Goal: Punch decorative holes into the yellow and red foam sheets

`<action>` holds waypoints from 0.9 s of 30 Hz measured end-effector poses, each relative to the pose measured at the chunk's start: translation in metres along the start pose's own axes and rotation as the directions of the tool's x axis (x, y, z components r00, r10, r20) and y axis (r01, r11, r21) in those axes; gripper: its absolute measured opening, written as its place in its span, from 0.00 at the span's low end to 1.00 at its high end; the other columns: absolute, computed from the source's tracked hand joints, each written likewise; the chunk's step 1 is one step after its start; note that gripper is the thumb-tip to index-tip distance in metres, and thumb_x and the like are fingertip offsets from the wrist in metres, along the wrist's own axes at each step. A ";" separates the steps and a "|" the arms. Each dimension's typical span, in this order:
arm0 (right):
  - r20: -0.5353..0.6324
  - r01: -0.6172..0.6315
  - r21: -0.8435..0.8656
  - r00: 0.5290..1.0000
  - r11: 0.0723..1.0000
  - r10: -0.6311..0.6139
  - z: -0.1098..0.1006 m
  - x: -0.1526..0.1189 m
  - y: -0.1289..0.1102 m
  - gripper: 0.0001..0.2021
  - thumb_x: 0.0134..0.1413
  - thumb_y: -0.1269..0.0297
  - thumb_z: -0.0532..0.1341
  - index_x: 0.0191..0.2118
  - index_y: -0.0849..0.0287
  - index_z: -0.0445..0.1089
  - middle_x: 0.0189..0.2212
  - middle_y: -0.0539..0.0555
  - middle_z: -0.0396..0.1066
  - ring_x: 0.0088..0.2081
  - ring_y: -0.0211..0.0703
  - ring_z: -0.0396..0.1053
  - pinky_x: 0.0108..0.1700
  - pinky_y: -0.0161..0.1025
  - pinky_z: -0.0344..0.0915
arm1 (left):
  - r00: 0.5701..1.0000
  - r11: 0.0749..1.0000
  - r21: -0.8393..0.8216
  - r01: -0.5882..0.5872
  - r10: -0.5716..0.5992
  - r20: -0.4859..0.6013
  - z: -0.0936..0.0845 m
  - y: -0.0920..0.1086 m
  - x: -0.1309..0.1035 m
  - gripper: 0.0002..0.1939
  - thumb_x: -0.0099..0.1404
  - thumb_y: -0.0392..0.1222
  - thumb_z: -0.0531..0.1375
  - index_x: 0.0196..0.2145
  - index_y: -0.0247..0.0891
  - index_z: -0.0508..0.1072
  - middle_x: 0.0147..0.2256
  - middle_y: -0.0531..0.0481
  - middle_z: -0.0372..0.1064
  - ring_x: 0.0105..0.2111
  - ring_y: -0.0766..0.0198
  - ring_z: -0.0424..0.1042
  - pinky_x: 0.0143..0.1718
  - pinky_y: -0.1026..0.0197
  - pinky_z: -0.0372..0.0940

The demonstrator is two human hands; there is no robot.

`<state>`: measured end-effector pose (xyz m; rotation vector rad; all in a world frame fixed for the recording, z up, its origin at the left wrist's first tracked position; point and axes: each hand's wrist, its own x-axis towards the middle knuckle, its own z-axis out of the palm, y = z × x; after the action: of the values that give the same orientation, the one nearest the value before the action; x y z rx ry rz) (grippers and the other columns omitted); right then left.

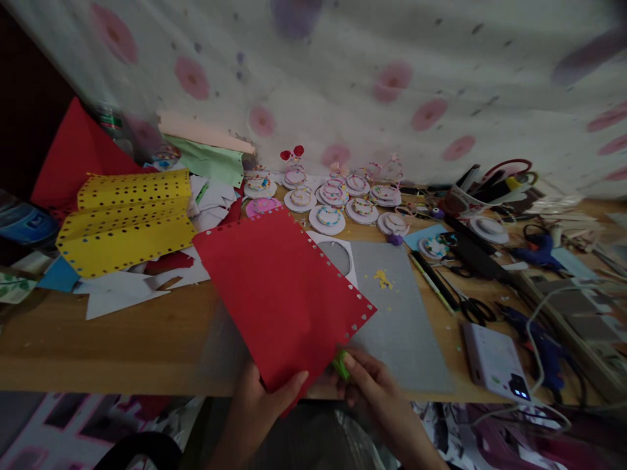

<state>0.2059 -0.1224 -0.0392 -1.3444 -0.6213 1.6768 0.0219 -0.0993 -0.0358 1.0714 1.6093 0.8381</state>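
A red sheet (284, 294), with small heart-shaped holes along its top and right edges, is held tilted over a grey mat (411, 326). My left hand (262, 401) grips its lower corner, thumb on top. At the sheet's right lower edge, my right hand (375, 391) is closed around a small green tool (341, 365), which touches or nearly touches the paper. Partly under the sheet lies a white paper with a round cutout (353, 264). Yellow scraps (383, 281) lie on the mat.
Yellow punched paper (132, 222) and white offcuts (127, 294) lie left. Several beaded rings on white discs (327, 220) stand at the back. To the right are scissors (473, 307), a white power bank (497, 362), blue glue guns (536, 339) and a cup of tools (470, 199).
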 end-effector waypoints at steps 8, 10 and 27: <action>-0.047 0.059 0.053 0.997 0.997 -0.056 0.000 -0.004 0.001 0.17 0.51 0.48 0.64 0.33 0.59 0.75 0.26 0.52 0.72 0.25 0.36 0.64 0.28 0.32 0.59 | 1.000 1.000 0.007 -0.013 0.013 -0.014 0.003 0.016 -0.011 0.14 0.47 0.50 0.67 0.29 0.38 0.77 0.29 0.46 0.78 0.31 0.53 0.77 0.33 0.58 0.71; -0.059 0.089 0.007 0.994 0.996 -0.088 -0.001 -0.006 0.003 0.16 0.49 0.50 0.66 0.38 0.58 0.75 0.26 0.51 0.71 0.26 0.37 0.64 0.29 0.33 0.60 | 1.000 1.000 -0.003 -0.026 0.026 -0.017 0.003 0.022 -0.014 0.13 0.47 0.49 0.67 0.29 0.39 0.77 0.29 0.46 0.79 0.31 0.53 0.77 0.33 0.58 0.72; -0.010 0.038 0.314 0.999 0.949 -0.037 0.010 -0.006 0.003 0.15 0.47 0.56 0.69 0.41 0.55 0.77 0.40 0.55 0.76 0.38 0.43 0.71 0.37 0.35 0.67 | 0.997 0.980 -0.199 -0.006 0.020 0.070 0.010 0.016 -0.019 0.12 0.45 0.42 0.69 0.31 0.40 0.80 0.32 0.46 0.80 0.33 0.53 0.78 0.37 0.59 0.72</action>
<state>0.1958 -0.1274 -0.0362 -1.0996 -0.3548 1.6605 0.0375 -0.1108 -0.0170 0.9600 1.4278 0.9379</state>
